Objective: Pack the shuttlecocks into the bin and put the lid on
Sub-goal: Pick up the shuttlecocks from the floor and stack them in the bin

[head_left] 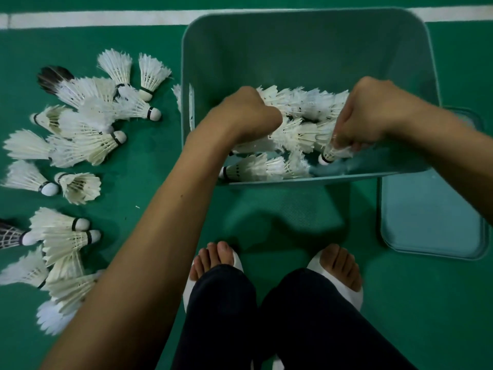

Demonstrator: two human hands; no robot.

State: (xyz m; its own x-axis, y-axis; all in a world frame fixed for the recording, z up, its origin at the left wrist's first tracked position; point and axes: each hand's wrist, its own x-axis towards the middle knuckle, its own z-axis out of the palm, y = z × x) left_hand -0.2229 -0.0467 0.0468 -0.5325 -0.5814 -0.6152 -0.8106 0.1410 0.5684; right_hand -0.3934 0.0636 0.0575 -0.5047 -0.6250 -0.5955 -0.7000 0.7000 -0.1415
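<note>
A teal plastic bin (306,44) stands on the green floor ahead of me, with several white feather shuttlecocks (298,134) lying in its near half. Both my hands are down inside it. My left hand (245,116) is curled over the pile at the bin's left side; whether it grips anything is hidden. My right hand (368,118) is closed around a shuttlecock (332,154), cork end pointing down-left. Several more loose shuttlecocks (80,145) are scattered on the floor left of the bin. The teal lid (432,214) lies flat on the floor to the bin's right.
My two feet in white slippers (216,263) stand just in front of the bin, dark trousers below. A white court line (93,18) runs across the floor behind the bin. Two dark-feathered shuttlecocks (53,76) lie among the white ones.
</note>
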